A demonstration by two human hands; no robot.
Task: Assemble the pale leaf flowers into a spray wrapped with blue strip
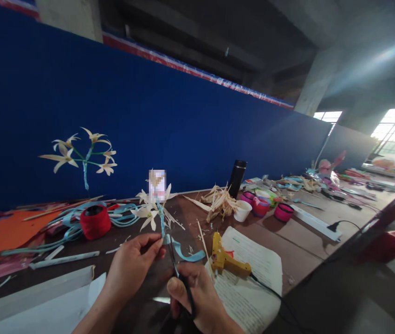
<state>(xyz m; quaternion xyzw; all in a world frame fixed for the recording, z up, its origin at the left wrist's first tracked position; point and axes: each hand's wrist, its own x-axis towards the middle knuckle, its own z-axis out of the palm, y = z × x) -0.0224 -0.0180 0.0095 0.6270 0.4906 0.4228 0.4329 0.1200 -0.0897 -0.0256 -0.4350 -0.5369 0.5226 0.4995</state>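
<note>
My left hand [136, 262] pinches the lower end of a stem [163, 222] wrapped in light blue ribbon. Cream flowers [148, 212] spread from the top of that stem, partly covered by a blurred patch. A loose tail of blue ribbon [186, 256] trails to the right from the stem's base. In my right hand [197, 292] is a pair of scissors [187, 290] with black handles. Its blades point up, close to the ribbon beside my left fingertips; whether they touch it I cannot tell.
A finished-looking flower spray [85, 169] stands at the back left, beside a red wrapped pot [95, 221]. On printed paper [267, 250] lies a yellow glue gun [230, 260]. Dried husks [218, 202], a white cup [242, 211], a black flask [238, 178] and a power strip [315, 222] stand further right.
</note>
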